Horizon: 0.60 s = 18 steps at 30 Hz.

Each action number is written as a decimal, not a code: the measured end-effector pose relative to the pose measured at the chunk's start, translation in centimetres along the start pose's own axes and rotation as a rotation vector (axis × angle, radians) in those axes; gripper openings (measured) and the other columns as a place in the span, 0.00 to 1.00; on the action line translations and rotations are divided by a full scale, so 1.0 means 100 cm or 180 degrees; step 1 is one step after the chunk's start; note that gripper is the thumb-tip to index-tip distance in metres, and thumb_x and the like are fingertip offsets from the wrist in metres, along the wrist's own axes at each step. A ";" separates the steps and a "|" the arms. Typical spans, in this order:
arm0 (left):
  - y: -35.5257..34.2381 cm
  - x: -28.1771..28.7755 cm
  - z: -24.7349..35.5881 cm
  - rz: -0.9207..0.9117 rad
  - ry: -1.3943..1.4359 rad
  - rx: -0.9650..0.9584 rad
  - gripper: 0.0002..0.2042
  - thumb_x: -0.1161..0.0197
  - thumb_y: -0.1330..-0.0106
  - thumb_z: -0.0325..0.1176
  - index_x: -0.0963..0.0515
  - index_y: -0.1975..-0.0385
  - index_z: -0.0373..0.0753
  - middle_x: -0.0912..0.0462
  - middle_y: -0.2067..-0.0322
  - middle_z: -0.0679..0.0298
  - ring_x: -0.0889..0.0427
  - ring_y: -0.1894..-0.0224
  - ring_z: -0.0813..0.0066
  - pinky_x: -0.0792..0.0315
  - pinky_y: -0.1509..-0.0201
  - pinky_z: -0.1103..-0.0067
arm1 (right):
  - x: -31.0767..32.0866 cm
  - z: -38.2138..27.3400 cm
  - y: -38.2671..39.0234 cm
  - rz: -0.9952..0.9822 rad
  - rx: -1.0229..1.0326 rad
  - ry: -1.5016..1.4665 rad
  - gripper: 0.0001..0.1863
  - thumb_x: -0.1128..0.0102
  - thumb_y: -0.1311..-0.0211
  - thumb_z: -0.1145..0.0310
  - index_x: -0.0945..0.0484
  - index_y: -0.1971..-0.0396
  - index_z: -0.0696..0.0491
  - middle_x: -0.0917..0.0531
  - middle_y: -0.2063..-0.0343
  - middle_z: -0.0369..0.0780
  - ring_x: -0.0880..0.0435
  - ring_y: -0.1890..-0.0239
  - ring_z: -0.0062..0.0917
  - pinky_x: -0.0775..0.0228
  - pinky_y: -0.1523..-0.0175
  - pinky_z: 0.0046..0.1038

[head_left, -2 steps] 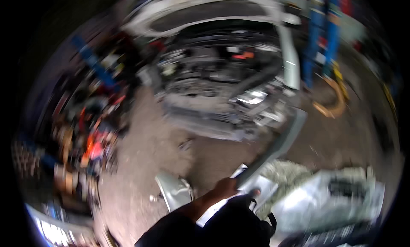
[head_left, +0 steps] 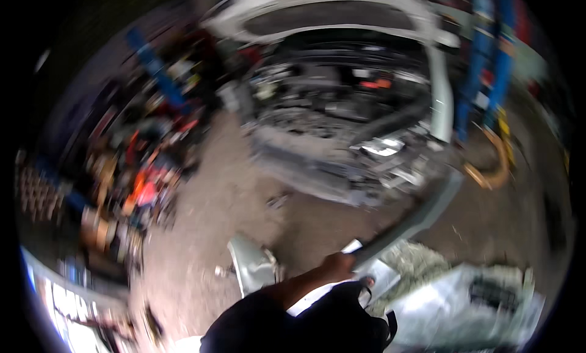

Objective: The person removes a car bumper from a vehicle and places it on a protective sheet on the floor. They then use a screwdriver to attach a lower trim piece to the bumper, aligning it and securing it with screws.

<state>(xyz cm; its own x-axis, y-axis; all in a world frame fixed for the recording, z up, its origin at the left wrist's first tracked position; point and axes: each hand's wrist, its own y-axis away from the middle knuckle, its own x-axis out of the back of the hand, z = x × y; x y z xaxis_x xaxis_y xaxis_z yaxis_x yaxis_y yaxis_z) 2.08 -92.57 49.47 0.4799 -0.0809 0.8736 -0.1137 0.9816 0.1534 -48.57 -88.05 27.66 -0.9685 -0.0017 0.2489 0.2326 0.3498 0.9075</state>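
My left hand [head_left: 337, 267] reaches out from a dark sleeve at the lower middle. Its fingers are closed around the near end of a long, narrow grey panel [head_left: 415, 220]. The panel slants up and to the right, its far end near the front corner of a car with its front stripped [head_left: 342, 118]. Below the hand, a white sheet-like piece [head_left: 381, 276] shows beside my dark clothing; a small reddish-brown patch on it is too blurred to name. My right hand does not show. A pale curved body panel [head_left: 250, 264] lies on the floor left of my forearm.
Blue posts [head_left: 482, 54] stand right of the car, with an orange-brown curved piece [head_left: 491, 176] at their foot. A plastic-wrapped pale panel [head_left: 439, 307] lies at lower right. Mixed parts and boxes [head_left: 146, 185] crowd the left side. A small dark object [head_left: 278, 200] lies on the floor.
The whole view has shifted, so the car and floor items sit further right and slightly lower. My left hand keeps its hold on the long grey panel.
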 end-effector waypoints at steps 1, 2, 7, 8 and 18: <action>-0.019 0.010 0.003 0.0059 -0.0002 0.0063 0.21 0.29 0.53 0.49 0.23 0.72 0.37 0.20 0.70 0.51 0.20 0.64 0.49 0.26 0.61 0.59 | -0.019 -0.054 -0.003 -0.0142 0.0170 0.0312 0.11 0.53 0.35 0.67 0.24 0.68 0.58 0.20 0.79 0.48 0.20 0.84 0.38 0.29 0.82 0.40; -0.048 0.017 0.007 0.0040 -0.0184 -0.0009 0.20 0.30 0.53 0.47 0.23 0.69 0.36 0.19 0.69 0.51 0.19 0.64 0.50 0.25 0.60 0.59 | -0.040 -0.094 0.005 -0.0226 0.0314 0.0514 0.11 0.52 0.36 0.67 0.24 0.67 0.57 0.20 0.79 0.47 0.20 0.84 0.38 0.29 0.82 0.40; -0.105 0.033 0.033 0.0421 -0.0395 0.0067 0.18 0.27 0.59 0.39 0.19 0.70 0.34 0.19 0.67 0.50 0.18 0.62 0.54 0.23 0.60 0.62 | -0.084 -0.193 0.025 -0.0322 0.0636 0.1106 0.10 0.49 0.38 0.66 0.22 0.65 0.55 0.19 0.79 0.46 0.19 0.82 0.36 0.29 0.80 0.40; -0.107 0.041 0.040 0.0544 -0.0434 0.0032 0.17 0.27 0.58 0.38 0.19 0.70 0.34 0.19 0.68 0.50 0.18 0.62 0.53 0.23 0.60 0.62 | -0.085 -0.203 0.028 -0.0329 0.0664 0.1176 0.10 0.49 0.39 0.65 0.22 0.64 0.55 0.19 0.78 0.45 0.19 0.81 0.36 0.28 0.80 0.40; -0.230 0.018 0.085 -0.0219 -0.0101 -0.0243 0.12 0.32 0.50 0.37 0.20 0.72 0.35 0.17 0.71 0.49 0.17 0.65 0.47 0.23 0.61 0.60 | 0.081 -0.070 -0.022 0.0010 0.2393 0.5009 0.13 0.43 0.44 0.63 0.19 0.60 0.50 0.17 0.78 0.42 0.16 0.78 0.33 0.27 0.76 0.40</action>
<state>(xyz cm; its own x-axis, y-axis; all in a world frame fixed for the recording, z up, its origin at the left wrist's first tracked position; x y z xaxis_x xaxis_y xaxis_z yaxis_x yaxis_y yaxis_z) -1.85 -116.75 51.47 0.4563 -0.1529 0.8766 -0.0143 0.9837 0.1790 -56.33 -95.35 30.02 0.1411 -0.6718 0.7272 -0.2957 0.6724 0.6785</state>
